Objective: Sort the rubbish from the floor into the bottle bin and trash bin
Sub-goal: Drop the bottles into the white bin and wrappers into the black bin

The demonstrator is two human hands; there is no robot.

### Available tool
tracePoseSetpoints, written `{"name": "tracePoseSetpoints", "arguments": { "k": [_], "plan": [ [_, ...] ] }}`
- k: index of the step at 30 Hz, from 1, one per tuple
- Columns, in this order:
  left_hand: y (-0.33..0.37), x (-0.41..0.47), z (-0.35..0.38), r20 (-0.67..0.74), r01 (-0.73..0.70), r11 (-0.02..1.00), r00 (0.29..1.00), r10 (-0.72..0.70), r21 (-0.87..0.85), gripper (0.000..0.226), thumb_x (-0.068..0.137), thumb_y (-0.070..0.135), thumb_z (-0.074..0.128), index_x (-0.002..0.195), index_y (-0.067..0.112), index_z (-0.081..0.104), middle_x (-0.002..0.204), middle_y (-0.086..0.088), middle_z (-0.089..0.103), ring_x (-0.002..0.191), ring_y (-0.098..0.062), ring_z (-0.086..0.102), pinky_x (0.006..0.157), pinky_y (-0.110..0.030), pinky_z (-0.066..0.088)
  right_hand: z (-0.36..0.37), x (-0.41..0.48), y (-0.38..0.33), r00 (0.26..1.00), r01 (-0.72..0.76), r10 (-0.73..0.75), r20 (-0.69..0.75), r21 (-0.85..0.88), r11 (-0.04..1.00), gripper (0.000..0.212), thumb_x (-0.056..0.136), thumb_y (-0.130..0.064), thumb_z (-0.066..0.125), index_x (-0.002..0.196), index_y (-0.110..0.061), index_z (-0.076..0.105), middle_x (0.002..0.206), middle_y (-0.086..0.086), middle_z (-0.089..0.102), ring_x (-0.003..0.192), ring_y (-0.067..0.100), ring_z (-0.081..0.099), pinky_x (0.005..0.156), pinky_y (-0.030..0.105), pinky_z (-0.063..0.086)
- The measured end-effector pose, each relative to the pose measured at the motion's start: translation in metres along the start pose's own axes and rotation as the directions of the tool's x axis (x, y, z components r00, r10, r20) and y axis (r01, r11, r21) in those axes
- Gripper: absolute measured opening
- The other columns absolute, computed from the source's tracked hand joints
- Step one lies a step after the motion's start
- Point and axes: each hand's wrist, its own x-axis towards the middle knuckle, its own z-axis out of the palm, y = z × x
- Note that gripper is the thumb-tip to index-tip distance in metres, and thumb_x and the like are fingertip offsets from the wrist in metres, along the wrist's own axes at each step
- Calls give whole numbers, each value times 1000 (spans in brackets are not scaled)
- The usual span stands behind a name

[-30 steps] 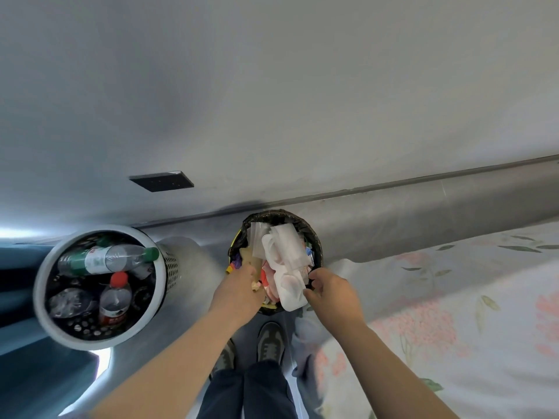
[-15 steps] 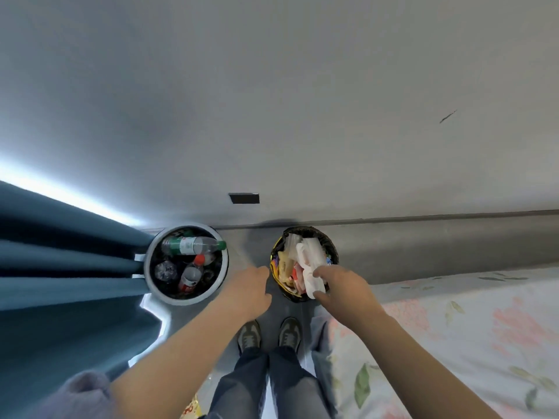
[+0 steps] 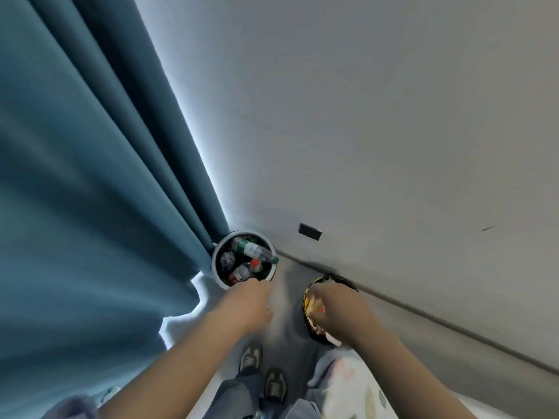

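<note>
Covering round black trash bin (image 3: 314, 334), right hand (image 3: 335, 306) hides its grip; left hand (image 3: 248, 303) curls loosely.

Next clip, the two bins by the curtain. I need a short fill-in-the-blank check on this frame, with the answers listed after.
1. The left hand is at the near rim of the white bin, the ____ bin.
2. The right hand is down over the dark bin, the ____ bin.
3. The bottle lying across the top of the white bin has a ____ cap.

Missing words: bottle; trash; green.
</note>
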Motion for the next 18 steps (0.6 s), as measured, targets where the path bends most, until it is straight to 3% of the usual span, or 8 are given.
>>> {"name": "tracePoseSetpoints", "arguments": {
  "k": [5, 9, 11, 18],
  "plan": [
    [-33, -55, 14, -81, 129, 990, 988, -133, -57, 42, 92, 37, 50, 128, 16, 47, 126, -3, 54, 113, -24, 54, 93, -33, 42, -5, -2, -55, 980, 198, -195, 38, -84, 977, 38, 86, -23, 54, 124, -23, 55, 123, -2, 59, 116, 19, 54, 93, 32, 45],
    [-68, -98, 31, -104, 256, 942, 953, -283, -216, 40, 90, 37, 53, 124, 17, 49, 125, -3, 55, 114, -25, 54, 92, -34, 44, 4, -3, -108, 938, 343, -332, 96, -142, 929, 38, 84, -23, 58, 122, -23, 56, 119, 0, 61, 112, 21, 57, 91, 35, 48],
    [-85, -122, 40, -110, 312, 917, 931, -347, -250, 42, 89, 39, 53, 125, 18, 49, 126, -3, 55, 116, -24, 53, 98, -36, 43, 12, -4, -135, 911, 411, -396, 116, -160, 898, 38, 83, -23, 59, 121, -25, 57, 121, 0, 62, 112, 21, 57, 91, 33, 48],
    [-150, -223, 75, -157, 431, 809, 837, -524, -398, 40, 87, 28, 52, 125, 17, 51, 126, -3, 56, 116, -23, 55, 94, -32, 46, 52, -28, -242, 786, 615, -566, 249, -222, 756, 37, 85, -19, 58, 122, -19, 58, 119, 5, 63, 110, 25, 59, 88, 33, 49]
  ]
}}
